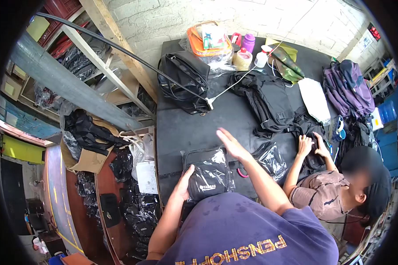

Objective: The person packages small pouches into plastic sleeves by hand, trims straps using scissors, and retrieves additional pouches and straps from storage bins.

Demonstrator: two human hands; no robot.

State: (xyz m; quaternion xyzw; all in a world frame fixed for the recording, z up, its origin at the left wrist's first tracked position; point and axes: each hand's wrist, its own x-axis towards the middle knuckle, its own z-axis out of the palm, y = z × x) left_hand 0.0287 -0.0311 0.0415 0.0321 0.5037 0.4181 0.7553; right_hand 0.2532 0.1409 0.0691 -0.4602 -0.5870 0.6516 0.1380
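Note:
A black bag [205, 172] in clear, shiny plastic, with YAMAHA lettering, lies on the dark table right before my body. My left hand [183, 185] is closed on its left edge; the thumb shows on top and the other fingers are hidden. Over the table just past the bag's upper right corner, my right hand [232, 144] is open, its fingers stretched out flat and nothing in them. Another plastic-wrapped black item [269, 161] rests to the right, beyond my right forearm, near a pink curved object [242, 172].
At right, a co-worker [325, 187] has both hands on a black bag. Farther back on the table [177, 132] are a black handbag [183, 79], black backpack [267, 99], orange basket [209, 40], bottles and purple backpack [349, 88]. Wrapped goods [141, 221] lie on the left.

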